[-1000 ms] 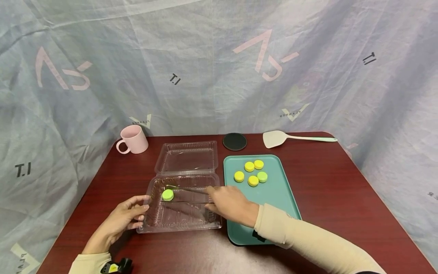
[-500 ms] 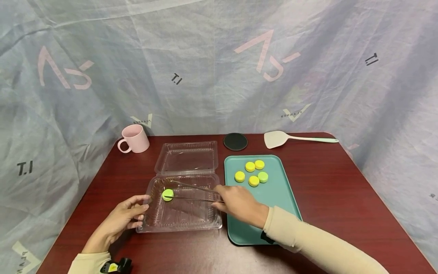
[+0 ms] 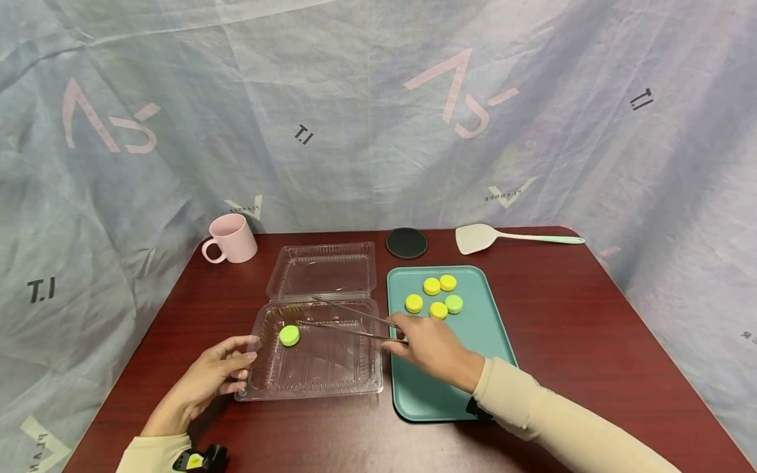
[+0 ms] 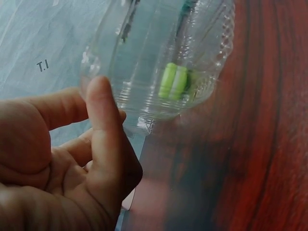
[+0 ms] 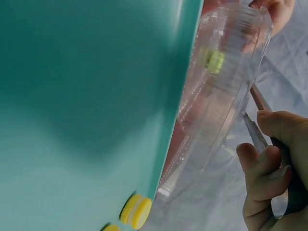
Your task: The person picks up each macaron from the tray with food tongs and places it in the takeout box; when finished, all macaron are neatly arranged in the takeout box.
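A clear hinged plastic box (image 3: 310,395) lies with its lid laid back, and a lime-green macaron (image 3: 289,335) sits near the left of its base. My left hand (image 3: 213,376) pinches the base's left rim between thumb and fingers; the left wrist view shows the thumb (image 4: 102,103) over that edge. Thin metal tongs (image 3: 355,332) are gripped in my right hand (image 3: 437,351), above the tray's left side. Their two arms are spread and reach left over the box, with nothing between the tips. The right wrist view shows the fingers (image 5: 262,175) curled round the tongs.
A teal tray (image 3: 426,394) stands right of the box, bearing several yellow macarons (image 3: 414,303) and a green macaron (image 3: 453,304). Along the back are a pink mug (image 3: 233,240), a black round coaster (image 3: 406,243) and a white spatula (image 3: 478,238).
My right hand has drawn the tongs right and back, away from the green macaron, with their arms spread apart. The macaron stays in the box; my left hand keeps its place at the rim.
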The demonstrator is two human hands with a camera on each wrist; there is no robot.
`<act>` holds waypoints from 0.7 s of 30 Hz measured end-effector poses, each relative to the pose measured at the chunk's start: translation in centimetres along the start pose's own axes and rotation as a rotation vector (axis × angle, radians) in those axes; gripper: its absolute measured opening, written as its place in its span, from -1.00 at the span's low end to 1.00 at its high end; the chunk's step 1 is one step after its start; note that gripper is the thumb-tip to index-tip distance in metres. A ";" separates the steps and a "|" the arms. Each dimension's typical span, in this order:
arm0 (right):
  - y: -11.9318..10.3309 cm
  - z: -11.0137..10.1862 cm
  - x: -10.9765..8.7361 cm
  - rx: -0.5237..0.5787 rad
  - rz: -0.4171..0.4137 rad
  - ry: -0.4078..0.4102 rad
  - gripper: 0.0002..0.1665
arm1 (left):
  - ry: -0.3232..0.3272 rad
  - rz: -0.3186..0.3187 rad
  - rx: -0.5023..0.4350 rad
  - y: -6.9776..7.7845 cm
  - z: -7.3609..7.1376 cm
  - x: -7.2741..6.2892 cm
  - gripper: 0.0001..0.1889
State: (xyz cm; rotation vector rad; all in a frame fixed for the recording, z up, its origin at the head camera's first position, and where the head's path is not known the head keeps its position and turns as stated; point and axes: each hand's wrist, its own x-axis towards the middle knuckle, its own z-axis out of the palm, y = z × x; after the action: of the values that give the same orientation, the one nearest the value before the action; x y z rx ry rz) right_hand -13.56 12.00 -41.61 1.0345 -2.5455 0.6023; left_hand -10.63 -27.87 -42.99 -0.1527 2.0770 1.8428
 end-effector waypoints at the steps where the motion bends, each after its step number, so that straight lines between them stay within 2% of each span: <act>1: 0.1 -0.1 -0.1 0.004 0.004 0.008 -0.61 | 0.000 0.000 0.002 0.0 0.0 0.0 -0.49; 10: 1.6 -1.0 -1.2 0.011 0.054 0.068 -0.60 | -0.008 0.003 0.011 0.0 0.1 0.3 -0.45; 21: 2.6 -2.0 -2.7 0.003 0.168 0.056 -0.61 | -0.002 0.002 0.017 0.0 0.1 0.0 -0.45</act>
State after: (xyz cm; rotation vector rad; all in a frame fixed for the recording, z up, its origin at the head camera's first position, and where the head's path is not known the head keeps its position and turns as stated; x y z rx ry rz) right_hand -13.25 16.25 -41.73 0.7986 -2.5991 0.6701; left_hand -10.64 -27.75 -43.02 -0.1437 2.0915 1.8253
